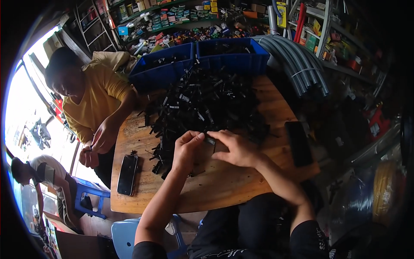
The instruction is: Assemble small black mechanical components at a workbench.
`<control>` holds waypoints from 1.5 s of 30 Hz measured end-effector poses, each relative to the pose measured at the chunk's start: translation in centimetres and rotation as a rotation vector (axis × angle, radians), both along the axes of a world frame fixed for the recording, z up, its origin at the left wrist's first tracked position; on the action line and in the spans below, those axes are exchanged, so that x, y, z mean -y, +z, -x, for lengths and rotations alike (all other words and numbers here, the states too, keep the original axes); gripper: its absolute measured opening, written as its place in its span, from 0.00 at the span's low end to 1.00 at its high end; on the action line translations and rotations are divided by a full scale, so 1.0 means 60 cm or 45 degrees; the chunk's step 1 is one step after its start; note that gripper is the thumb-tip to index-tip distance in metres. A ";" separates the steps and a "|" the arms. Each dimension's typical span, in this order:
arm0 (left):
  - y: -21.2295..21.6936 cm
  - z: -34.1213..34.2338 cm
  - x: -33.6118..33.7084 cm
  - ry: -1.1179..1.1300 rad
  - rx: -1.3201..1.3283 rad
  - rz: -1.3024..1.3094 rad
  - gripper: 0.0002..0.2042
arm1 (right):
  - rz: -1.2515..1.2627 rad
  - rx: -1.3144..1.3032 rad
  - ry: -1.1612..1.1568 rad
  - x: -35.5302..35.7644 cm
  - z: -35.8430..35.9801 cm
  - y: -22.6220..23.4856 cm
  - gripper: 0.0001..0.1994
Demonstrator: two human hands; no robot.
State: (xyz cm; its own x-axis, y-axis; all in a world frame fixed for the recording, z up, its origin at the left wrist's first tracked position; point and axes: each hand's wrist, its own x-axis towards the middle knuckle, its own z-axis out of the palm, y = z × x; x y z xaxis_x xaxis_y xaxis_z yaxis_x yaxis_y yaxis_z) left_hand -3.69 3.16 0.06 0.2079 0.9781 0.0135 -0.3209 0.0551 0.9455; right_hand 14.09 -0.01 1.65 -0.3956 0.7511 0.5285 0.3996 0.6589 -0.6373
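Over the near edge of a heap of small black plastic parts (215, 99), both my hands are raised close together. My left hand (185, 149) is closed, thumb pressed toward the curled fingers; what it holds, if anything, is too small to make out. Beside it, my right hand (235, 149) has its index finger stretched toward the left thumb, with its own thumb apart below. A small dark piece with a pale edge (210, 140) shows between the hands; which hand touches it is unclear.
The heap covers much of the wooden table (202, 194). Two phones, one at left (128, 175) and one at right (298, 143), lie on it. Blue bins (233, 60) stand behind. A person in yellow (92, 93) works at the left; grey hoses (297, 64) curve at the right.
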 end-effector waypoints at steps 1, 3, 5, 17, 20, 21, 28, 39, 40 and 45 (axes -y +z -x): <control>-0.008 -0.004 -0.003 -0.006 0.002 0.000 0.05 | 0.000 0.002 -0.006 -0.001 -0.006 -0.002 0.24; -0.008 -0.008 0.001 -0.086 0.006 0.091 0.05 | -0.270 0.216 -0.133 -0.001 -0.007 -0.014 0.25; -0.009 -0.013 0.006 -0.096 0.010 0.091 0.06 | -0.378 0.281 -0.209 0.000 0.002 -0.022 0.24; -0.016 -0.029 0.031 0.095 -0.365 -0.091 0.07 | -0.471 0.382 -0.373 -0.019 0.023 -0.059 0.06; -0.022 -0.031 0.028 0.080 -0.315 -0.098 0.06 | -0.525 0.189 -0.348 -0.022 0.024 -0.056 0.05; -0.022 -0.034 0.029 0.099 -0.301 -0.108 0.05 | -0.494 0.181 -0.341 -0.022 0.024 -0.054 0.05; -0.034 -0.041 0.034 0.013 -0.346 -0.299 0.04 | -0.169 0.235 -0.473 0.024 -0.078 -0.002 0.23; -0.028 -0.047 0.033 -0.178 -0.193 -0.232 0.04 | 0.329 0.535 -1.610 0.117 -0.277 -0.081 0.42; -0.028 -0.047 0.034 -0.140 -0.188 -0.226 0.04 | 0.392 0.482 -1.660 0.121 -0.272 -0.080 0.40; -0.030 -0.041 0.025 -0.081 -0.151 -0.183 0.03 | 0.278 0.496 -1.759 0.116 -0.270 -0.090 0.34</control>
